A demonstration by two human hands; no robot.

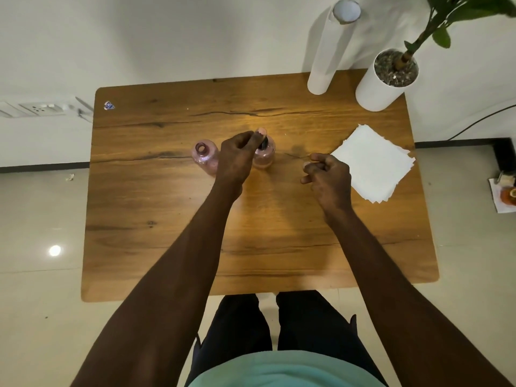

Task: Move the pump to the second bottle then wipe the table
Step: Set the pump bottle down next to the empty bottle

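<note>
Two small pink see-through bottles stand mid-table. The left bottle (204, 156) has an open neck with no pump. The right bottle (264, 157) carries a dark pump (263, 141) on its neck. My left hand (240, 155) reaches between the bottles, with its fingertips pinched on the pump's top. My right hand (326, 174) hovers right of the right bottle, fingers loosely curled, holding nothing that I can see. A stack of white paper napkins (372, 163) lies on the wooden table (173, 219) just right of my right hand.
A tall white cylinder (329, 48) and a white pot with a green plant (385, 79) stand at the table's far right corner. A small sticker (109, 105) sits at the far left corner. A wall is close behind the table.
</note>
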